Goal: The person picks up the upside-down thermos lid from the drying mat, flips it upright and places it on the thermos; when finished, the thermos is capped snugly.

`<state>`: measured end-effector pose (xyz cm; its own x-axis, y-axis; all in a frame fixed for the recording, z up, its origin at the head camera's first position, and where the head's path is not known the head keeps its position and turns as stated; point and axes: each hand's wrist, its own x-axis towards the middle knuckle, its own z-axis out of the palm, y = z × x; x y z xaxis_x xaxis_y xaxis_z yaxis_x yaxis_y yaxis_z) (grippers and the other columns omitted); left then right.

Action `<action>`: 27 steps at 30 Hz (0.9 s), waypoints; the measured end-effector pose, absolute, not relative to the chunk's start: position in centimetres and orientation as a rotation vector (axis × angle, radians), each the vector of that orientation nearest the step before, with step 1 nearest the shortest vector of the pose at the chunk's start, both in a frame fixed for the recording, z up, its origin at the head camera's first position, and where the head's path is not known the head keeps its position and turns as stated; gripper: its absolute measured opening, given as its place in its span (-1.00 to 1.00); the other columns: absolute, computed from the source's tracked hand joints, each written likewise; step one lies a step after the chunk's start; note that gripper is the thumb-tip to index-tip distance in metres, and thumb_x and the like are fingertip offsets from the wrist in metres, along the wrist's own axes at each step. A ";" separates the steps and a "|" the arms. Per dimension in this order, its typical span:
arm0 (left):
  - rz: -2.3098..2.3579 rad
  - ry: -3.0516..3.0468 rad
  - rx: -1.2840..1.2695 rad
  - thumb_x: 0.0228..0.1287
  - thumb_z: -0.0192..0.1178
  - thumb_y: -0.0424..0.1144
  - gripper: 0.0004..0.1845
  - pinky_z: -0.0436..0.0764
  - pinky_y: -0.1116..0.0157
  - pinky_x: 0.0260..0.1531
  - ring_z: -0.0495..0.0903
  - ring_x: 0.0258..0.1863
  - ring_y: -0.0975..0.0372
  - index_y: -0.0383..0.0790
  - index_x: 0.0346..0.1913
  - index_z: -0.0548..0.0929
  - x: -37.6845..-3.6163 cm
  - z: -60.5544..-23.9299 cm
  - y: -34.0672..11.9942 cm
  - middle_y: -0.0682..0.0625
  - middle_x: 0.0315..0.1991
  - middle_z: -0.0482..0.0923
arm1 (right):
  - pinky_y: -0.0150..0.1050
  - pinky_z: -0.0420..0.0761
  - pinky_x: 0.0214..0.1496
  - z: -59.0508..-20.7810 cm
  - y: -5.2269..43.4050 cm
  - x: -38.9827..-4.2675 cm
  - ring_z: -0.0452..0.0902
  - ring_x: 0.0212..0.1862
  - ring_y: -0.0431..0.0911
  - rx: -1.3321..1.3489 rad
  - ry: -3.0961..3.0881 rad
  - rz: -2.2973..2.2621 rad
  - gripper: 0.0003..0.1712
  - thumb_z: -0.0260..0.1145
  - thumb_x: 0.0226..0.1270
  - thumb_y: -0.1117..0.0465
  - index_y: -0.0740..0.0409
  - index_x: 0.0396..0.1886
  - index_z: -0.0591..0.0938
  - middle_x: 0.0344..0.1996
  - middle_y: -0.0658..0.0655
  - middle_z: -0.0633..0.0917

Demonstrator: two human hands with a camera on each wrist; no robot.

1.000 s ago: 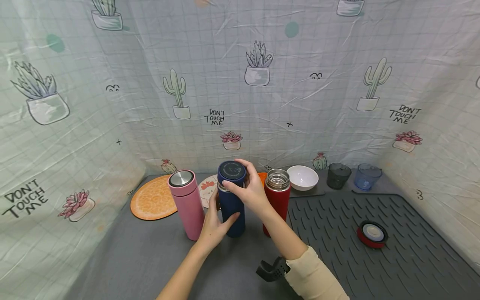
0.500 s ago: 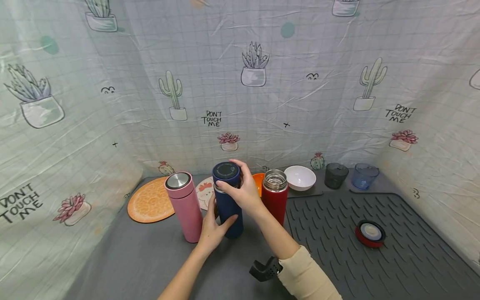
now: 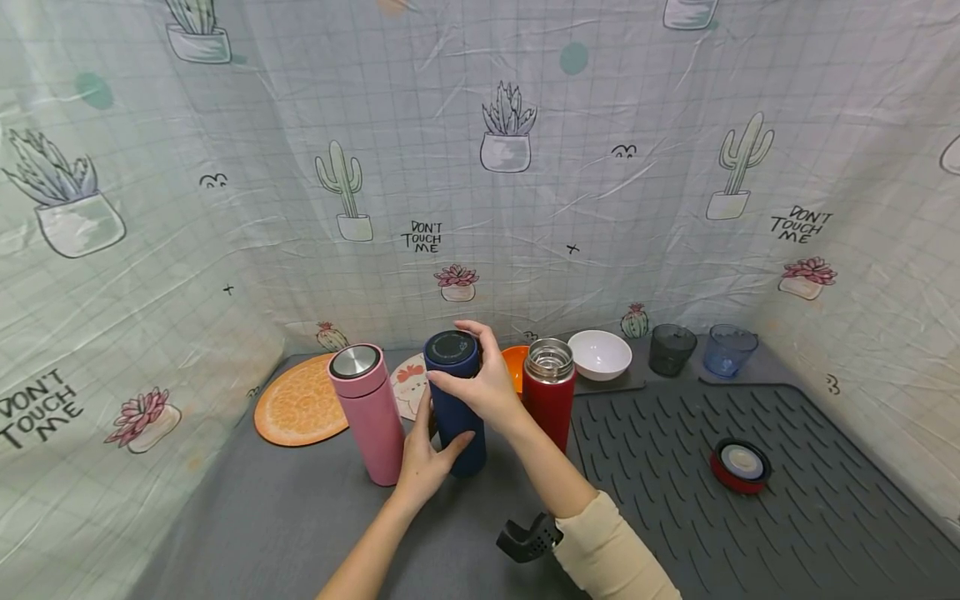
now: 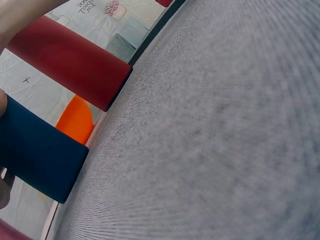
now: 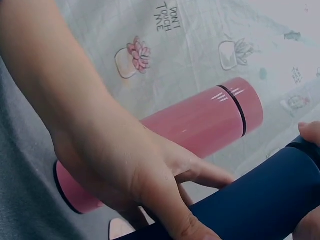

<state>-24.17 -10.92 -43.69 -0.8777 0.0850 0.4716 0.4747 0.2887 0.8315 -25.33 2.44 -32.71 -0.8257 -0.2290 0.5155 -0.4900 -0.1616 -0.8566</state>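
Observation:
A dark blue thermos (image 3: 454, 417) stands upright on the grey table (image 3: 285, 525). Round its body my left hand (image 3: 426, 467) grips, the thumb across the front. My right hand (image 3: 491, 387) holds the thermos's blue lid (image 3: 452, 347) from the right side, thumb in front and fingers behind; the lid sits down on the body with no steel neck showing. Just left of it is a pink thermos (image 3: 371, 421) with its lid on. To the right stands a red thermos (image 3: 549, 408), open at its steel neck. In the right wrist view, my left hand (image 5: 135, 165) wraps the blue body.
The red thermos's lid (image 3: 741, 467) lies upside down on a ridged dark mat (image 3: 660, 517). Behind are an orange-slice placemat (image 3: 300, 404), a chicken-print disc (image 3: 409, 387), an orange item (image 3: 514, 362), a white bowl (image 3: 600, 356) and two tinted cups (image 3: 672, 350). A patterned sheet (image 3: 420, 100) encloses the table.
My right hand has brought the blue lid down onto the thermos; the steel band seen between them earlier is gone. My left hand has kept its grip. The head view shifted slightly.

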 end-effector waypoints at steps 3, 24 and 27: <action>-1.625 -2.206 -0.530 0.08 0.33 -0.21 -0.05 0.31 -0.05 0.11 0.36 0.17 -0.04 -0.04 0.43 -0.07 -24.2 -43.7 -11.0 -0.21 0.27 0.27 | -0.14 0.51 0.03 -33.4 2.4 -26.1 0.50 -0.03 0.06 0.850 -1.918 2.099 -0.24 0.29 0.11 0.44 0.25 0.29 0.17 0.02 0.31 0.47; -1.569 -2.231 -0.537 0.07 0.31 -0.36 -0.06 0.35 -0.04 0.08 0.41 0.11 -0.11 -0.29 0.42 -0.06 -22.1 -40.7 -10.4 -0.32 0.24 0.27 | -0.09 0.44 0.11 -34.1 2.5 -26.7 0.43 0.04 0.04 0.831 -1.888 2.259 -0.37 0.14 0.27 0.30 0.20 0.30 0.15 0.09 0.29 0.42; -1.546 -2.223 -0.560 0.08 0.30 -0.37 -0.06 0.35 -0.02 0.08 0.41 0.11 -0.09 -0.29 0.42 -0.08 -22.1 -40.7 -10.3 -0.31 0.25 0.25 | -0.03 0.34 0.19 -34.1 2.7 -26.7 0.39 0.09 0.08 0.859 -1.909 2.255 -0.35 0.01 0.28 0.21 0.21 0.35 0.12 0.14 0.31 0.40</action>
